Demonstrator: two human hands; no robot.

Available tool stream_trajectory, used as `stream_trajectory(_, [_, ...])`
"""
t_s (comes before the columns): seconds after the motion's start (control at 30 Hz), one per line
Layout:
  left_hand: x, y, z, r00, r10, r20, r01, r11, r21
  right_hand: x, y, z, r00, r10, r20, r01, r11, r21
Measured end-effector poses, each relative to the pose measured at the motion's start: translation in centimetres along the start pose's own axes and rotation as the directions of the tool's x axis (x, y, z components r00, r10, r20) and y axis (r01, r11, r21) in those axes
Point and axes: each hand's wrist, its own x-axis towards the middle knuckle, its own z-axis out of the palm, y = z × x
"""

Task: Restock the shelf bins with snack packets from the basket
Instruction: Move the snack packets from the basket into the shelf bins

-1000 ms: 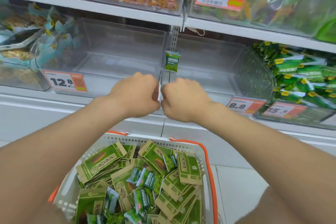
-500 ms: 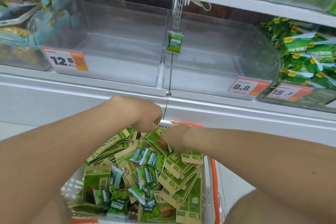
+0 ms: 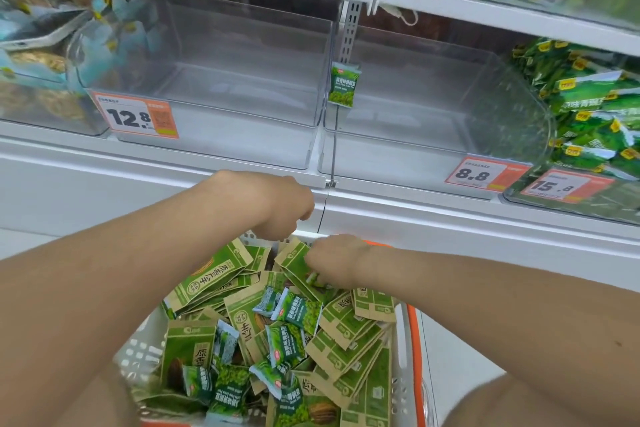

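From my feed: clear bin [image 3: 221, 149] w/ the 12.8 tag [image 3: 135, 116] far left. Left hand [image 3: 284, 204] hovers over the basket [image 3: 138, 354] far rim, fingers curled — can't tell if it holds anything. Right hand [image 3: 336, 260] is down among the snack packets [image 3: 298, 315] — fingers pinching a small green packet [image 3: 313, 279].

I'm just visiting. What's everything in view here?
basket: one, white with orange rim, bottom centre
flat packets: many, green-brown, in basket
pea packets: several, dark green, in basket
sample packet: one, green, between middle bins
middle bins: two, see-through, shelf centre
price tags: four, white-orange, bin fronts
green bags: many, green, far right
blue bags: several, pale blue, far left
left hand: one, above basket rim, fingers curled
right hand: one, in basket, seems to pinch a pea packet
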Motion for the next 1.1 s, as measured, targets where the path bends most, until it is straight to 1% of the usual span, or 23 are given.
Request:
stream_trajectory(0.07, [-0.2,-0.4,-0.1,0.999,-0.023,-0.040,0.023,1.000,0.015,-0.3,0.4,-1.6,0.995,0.067,-0.078,-0.050,0.977,0.209])
stream_trajectory(0.13, [-0.6,-1.0,-0.4,0.997,-0.040,-0.068,0.042,0.999,0.019,-1.2,0.7,-3.7,0.975,0.146,-0.169,-0.062,0.903,0.426])
stream_trajectory(0.17, [-0.8,-1.4,-0.6,0.996,-0.042,-0.073,0.042,0.999,-0.002,-1.7,0.8,-4.7,0.959,0.193,-0.209,-0.057,0.848,0.526])
stream_trajectory(0.2, [-1.1,-1.6,-0.9,0.996,-0.045,-0.071,0.043,0.999,-0.028,-2.2,0.8,-5.6,0.941,0.247,-0.234,-0.044,0.770,0.636])
stream_trajectory(0.23, [-1.6,-1.9,-1.3,0.996,-0.045,-0.075,0.040,0.997,-0.060,-2.7,0.9,-6.4,0.925,0.292,-0.241,-0.011,0.657,0.753])
stream_trajectory(0.3, [-2.7,-2.3,-2.1,0.993,-0.061,-0.100,0.041,0.981,-0.189,-3.7,0.9,-7.9,0.915,0.346,-0.207,0.078,0.351,0.933])
stream_trajectory(0.33, [-3.3,-2.3,-2.5,0.990,-0.075,-0.121,0.040,0.962,-0.269,-4.1,0.9,-8.6,0.907,0.374,-0.194,0.113,0.228,0.967])
stream_trajectory(0.37, [-3.9,-2.4,-2.9,0.985,-0.093,-0.146,0.038,0.937,-0.346,-4.6,1.0,-9.3,0.889,0.415,-0.194,0.141,0.155,0.978])
stream_trajectory(0.43, [-4.8,-2.6,-3.4,0.966,-0.147,-0.211,0.021,0.862,-0.506,-5.4,1.1,-10.5,0.825,0.524,-0.209,0.206,0.066,0.976])
stream_trajectory(0.47, [-5.1,-2.6,-3.6,0.952,-0.185,-0.243,0.001,0.797,-0.604,-5.6,1.3,-10.9,0.785,0.581,-0.215,0.251,0.018,0.968])
stream_trajectory(0.5, [-5.2,-2.6,-3.7,0.934,-0.234,-0.269,-0.029,0.702,-0.711,-5.8,1.3,-11.1,0.747,0.629,-0.214,0.300,-0.032,0.954])
stream_trajectory(0.57, [-5.3,-2.2,-4.0,0.883,-0.357,-0.305,-0.123,0.452,-0.884,-6.1,1.5,-11.5,0.701,0.689,-0.185,0.383,-0.145,0.912])
stream_trajectory(0.6, [-5.2,-1.9,-4.1,0.858,-0.412,-0.306,-0.178,0.321,-0.930,-6.2,1.6,-11.6,0.703,0.691,-0.169,0.416,-0.207,0.885])
stream_trajectory(0.63, [-5.1,-1.6,-4.2,0.838,-0.453,-0.303,-0.237,0.197,-0.951,-6.4,1.7,-11.6,0.726,0.669,-0.160,0.436,-0.268,0.859])
stream_trajectory(0.67, [-4.9,-1.3,-4.3,0.821,-0.481,-0.307,-0.294,0.105,-0.950,-6.6,1.7,-11.7,0.752,0.639,-0.160,0.438,-0.303,0.847])
stream_trajectory(0.7, [-4.7,-1.1,-4.4,0.801,-0.505,-0.323,-0.337,0.066,-0.939,-6.9,1.8,-11.8,0.770,0.616,-0.166,0.415,-0.286,0.864])
stream_trajectory(0.77, [-4.2,-1.0,-4.4,0.758,-0.537,-0.369,-0.381,0.095,-0.920,-7.4,1.9,-11.8,0.795,0.569,-0.210,0.363,-0.168,0.917])
stream_trajectory(0.8, [-4.0,-1.0,-4.4,0.746,-0.544,-0.384,-0.391,0.110,-0.914,-7.5,2.0,-11.8,0.803,0.548,-0.232,0.361,-0.138,0.923])
stream_trajectory(0.87, [-3.7,-1.2,-4.3,0.740,-0.550,-0.388,-0.399,0.105,-0.911,-7.7,2.3,-11.8,0.813,0.534,-0.234,0.370,-0.163,0.915])
stream_trajectory(0.93, [-3.3,-1.3,-4.2,0.734,-0.552,-0.396,-0.411,0.105,-0.906,-7.8,2.5,-11.9,0.804,0.548,-0.230,0.382,-0.181,0.906])
stream_trajectory(1.0, [-3.1,-1.1,-4.2,0.723,-0.550,-0.419,-0.429,0.119,-0.895,-7.6,2.6,-11.9,0.763,0.597,-0.247,0.401,-0.138,0.905])
stream_trajectory(1.07, [-2.6,-1.1,-4.5,0.705,-0.548,-0.450,-0.464,0.123,-0.877,-7.4,2.8,-12.1,0.683,0.678,-0.271,0.442,-0.089,0.892])
stream_trajectory(1.1, [-2.3,-1.1,-4.5,0.685,-0.550,-0.479,-0.479,0.157,-0.864,-7.2,3.0,-12.3,0.631,0.722,-0.284,0.466,-0.060,0.883])
